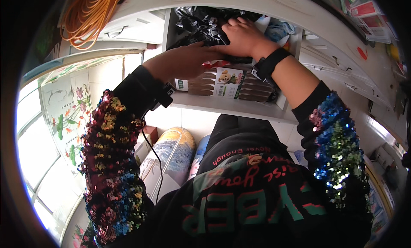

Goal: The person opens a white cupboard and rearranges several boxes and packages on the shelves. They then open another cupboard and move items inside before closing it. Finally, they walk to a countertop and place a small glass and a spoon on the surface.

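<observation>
In an open drawer (pixel 208 103) lies a heap of shiny black plastic bags (pixel 199 26). My right hand (pixel 242 37) rests on the heap with its fingers bent over the plastic; whether it grips any is hidden. Just left and nearer to me, my left hand (pixel 181 60) reaches flat across the drawer, its fingertips close to the right thumb and partly hidden. Something red shows beneath the hands. In the drawer's near part sits a package of brown items with a printed dog label (pixel 226 82). Blue plastic (pixel 277 30) lies at the drawer's right.
An orange coiled cable (pixel 91 17) lies on the white worktop at upper left. A clear plastic container (pixel 369 18) stands at upper right. Other white drawers (pixel 334 62) flank this one. Patterned cylindrical objects (pixel 173 148) stand below, left of my legs. A black cord hangs from my left wrist strap.
</observation>
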A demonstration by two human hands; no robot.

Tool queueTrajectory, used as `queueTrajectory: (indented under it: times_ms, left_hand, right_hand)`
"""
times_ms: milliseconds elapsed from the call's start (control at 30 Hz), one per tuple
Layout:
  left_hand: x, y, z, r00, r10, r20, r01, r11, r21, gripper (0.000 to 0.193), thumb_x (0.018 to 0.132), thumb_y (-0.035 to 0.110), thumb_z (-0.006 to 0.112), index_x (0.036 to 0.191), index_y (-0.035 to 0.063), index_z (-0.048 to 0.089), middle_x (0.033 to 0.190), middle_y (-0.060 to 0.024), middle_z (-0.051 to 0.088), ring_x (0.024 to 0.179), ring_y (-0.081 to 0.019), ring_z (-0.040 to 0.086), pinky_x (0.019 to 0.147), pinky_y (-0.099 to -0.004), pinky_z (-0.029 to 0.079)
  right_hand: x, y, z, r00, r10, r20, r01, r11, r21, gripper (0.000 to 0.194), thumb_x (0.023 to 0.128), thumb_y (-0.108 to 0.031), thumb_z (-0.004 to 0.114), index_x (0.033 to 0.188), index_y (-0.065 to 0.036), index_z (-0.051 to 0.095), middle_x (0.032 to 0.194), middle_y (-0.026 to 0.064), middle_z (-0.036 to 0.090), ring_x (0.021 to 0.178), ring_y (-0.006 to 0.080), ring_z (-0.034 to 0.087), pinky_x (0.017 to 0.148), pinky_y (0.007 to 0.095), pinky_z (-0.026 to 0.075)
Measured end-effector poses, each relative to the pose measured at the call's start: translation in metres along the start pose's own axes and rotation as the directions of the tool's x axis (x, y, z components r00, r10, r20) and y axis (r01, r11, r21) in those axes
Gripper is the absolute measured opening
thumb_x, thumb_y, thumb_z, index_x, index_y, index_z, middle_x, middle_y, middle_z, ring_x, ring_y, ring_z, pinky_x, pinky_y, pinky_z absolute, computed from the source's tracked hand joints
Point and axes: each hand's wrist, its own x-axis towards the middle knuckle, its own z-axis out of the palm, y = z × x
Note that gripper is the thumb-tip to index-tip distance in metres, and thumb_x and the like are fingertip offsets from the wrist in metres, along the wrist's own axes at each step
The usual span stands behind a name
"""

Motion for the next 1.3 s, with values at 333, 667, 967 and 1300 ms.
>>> queueTrajectory:
  times_ms: [333,667,967,1300]
  left_hand:
    - [0.0,-0.022,-0.006,0.894,0.088,-0.44,0.13,0.888,0.442,0.078,0.074,0.044,0.084,0.138,0.0138,0.049,0.109,-0.0176,0.066,0.111,-0.0371,0.064,0.098,-0.0424,0.049]
    - [-0.02,-0.034,0.0,0.93,-0.363,-0.061,0.363,0.932,-0.013,0.081,0.088,0.051,0.07,0.146,0.0026,0.04,0.13,-0.0289,0.058,0.114,-0.0397,0.063,0.094,-0.0446,0.053]
    - [-0.102,-0.035,-0.007,0.747,-0.55,-0.374,0.477,0.835,-0.276,0.054,0.095,0.029,0.067,0.138,0.0007,0.051,0.129,-0.0223,0.061,0.118,-0.0342,0.061,0.099,-0.0398,0.05]
    - [-0.141,-0.162,-0.028,0.409,-0.792,-0.453,0.83,0.529,-0.177,0.064,0.091,0.022,0.065,0.143,-0.0067,0.042,0.151,-0.0251,0.041,0.142,-0.036,0.039,0.117,-0.0401,0.033]
  right_hand:
    - [0.004,-0.003,-0.015,0.913,0.0,0.408,0.023,0.998,-0.05,0.079,0.091,-0.078,0.036,0.134,-0.017,0.063,0.136,0.0161,0.056,0.133,0.0363,0.046,0.114,0.0488,0.03]
    - [-0.092,0.001,-0.05,0.959,-0.168,-0.229,0.224,0.944,0.243,0.075,0.09,-0.047,0.066,0.146,-0.002,0.044,0.143,0.0204,0.048,0.134,0.0382,0.044,0.114,0.0466,0.032]
    - [-0.166,-0.032,-0.063,0.828,-0.521,0.208,0.541,0.84,-0.046,0.078,0.076,-0.039,0.073,0.146,-0.017,0.047,0.158,0.0146,0.034,0.149,0.034,0.026,0.123,0.0544,0.01]
    - [-0.132,0.04,-0.086,0.919,-0.341,-0.198,0.278,0.917,-0.287,0.093,0.068,-0.034,0.086,0.148,-0.017,0.043,0.158,0.0123,0.032,0.148,0.035,0.026,0.12,0.0543,0.023]
